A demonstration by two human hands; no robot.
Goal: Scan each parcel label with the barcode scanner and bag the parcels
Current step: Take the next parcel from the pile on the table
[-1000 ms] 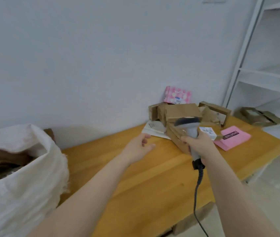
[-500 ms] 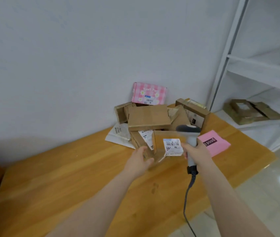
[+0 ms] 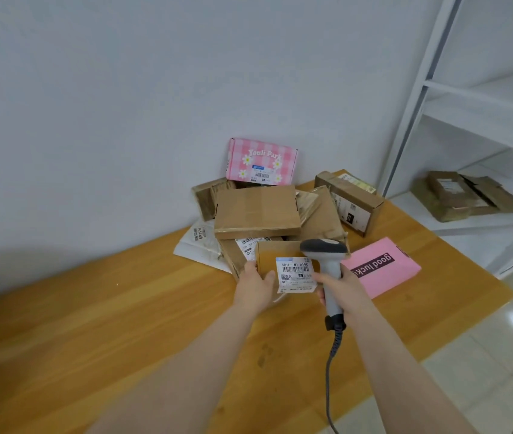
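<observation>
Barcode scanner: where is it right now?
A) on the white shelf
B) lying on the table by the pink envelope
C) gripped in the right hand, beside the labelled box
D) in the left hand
C: the right hand grips the barcode scanner by its handle, its head next to the white label on the cardboard box the left hand holds.

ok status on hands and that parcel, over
Left hand grips small brown cardboard parcel. Right hand grips grey barcode scanner beside its white label. Barcode uncovered.
</observation>
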